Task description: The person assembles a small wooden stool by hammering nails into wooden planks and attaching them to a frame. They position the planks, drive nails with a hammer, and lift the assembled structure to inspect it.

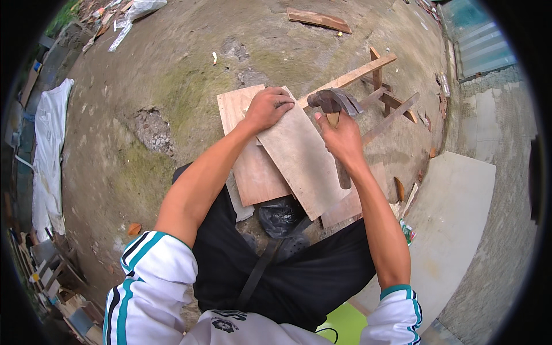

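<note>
Gripping a hammer point(332, 102) in the clenched right hand point(343, 138), by the right edge of the upper board point(302, 155).
Bent over that board's far end, the left hand point(269, 109) curls its fingers; whether they pinch a nail, I cannot tell. Both forearms reach forward; the hammer's handle points back toward the lap. Nailing seems in hand, and a blow would call for clear fingertips. A lower board point(259, 172) lies beneath, a wooden frame point(376, 77) beyond.
</note>
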`<act>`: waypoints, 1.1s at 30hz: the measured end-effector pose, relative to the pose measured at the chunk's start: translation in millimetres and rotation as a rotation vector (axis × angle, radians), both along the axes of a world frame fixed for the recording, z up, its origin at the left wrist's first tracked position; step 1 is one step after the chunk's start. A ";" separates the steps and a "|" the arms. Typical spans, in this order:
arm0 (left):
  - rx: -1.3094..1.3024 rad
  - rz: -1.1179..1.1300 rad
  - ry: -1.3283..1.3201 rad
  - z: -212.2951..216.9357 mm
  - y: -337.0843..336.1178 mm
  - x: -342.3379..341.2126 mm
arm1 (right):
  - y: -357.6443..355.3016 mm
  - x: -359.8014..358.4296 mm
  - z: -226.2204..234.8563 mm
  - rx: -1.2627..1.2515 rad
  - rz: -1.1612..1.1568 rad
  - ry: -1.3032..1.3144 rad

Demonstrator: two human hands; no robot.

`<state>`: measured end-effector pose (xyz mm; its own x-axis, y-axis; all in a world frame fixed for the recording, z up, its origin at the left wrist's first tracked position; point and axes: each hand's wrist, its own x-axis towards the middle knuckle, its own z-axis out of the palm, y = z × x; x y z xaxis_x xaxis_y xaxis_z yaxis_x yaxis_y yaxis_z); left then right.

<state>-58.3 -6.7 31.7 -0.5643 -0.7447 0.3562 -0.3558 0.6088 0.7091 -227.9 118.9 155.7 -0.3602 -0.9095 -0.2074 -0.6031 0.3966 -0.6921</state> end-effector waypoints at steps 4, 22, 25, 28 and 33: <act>-0.032 -0.005 0.056 -0.7 -1.0 -2.3 | -23.8 14.2 -18.1 0.065 0.036 0.002; -0.095 -0.015 0.040 -8.7 -2.5 0.3 | -40.5 14.9 -44.5 -0.118 0.119 0.212; -0.086 -0.002 0.009 -9.2 -3.6 -0.7 | -39.1 18.2 -38.5 -0.178 0.086 0.203; -0.105 -0.005 0.023 -10.1 -3.8 -2.3 | -39.3 13.5 -51.6 -0.119 0.106 0.260; -0.100 -0.006 0.013 -9.5 -1.8 -0.5 | -31.1 19.1 -39.4 -0.259 0.128 0.112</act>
<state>-58.8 -8.5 22.2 -0.5636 -0.7015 0.4362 -0.3428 0.6791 0.6491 -208.8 87.7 116.2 -0.2465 -0.9665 0.0715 -0.7150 0.1316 -0.6866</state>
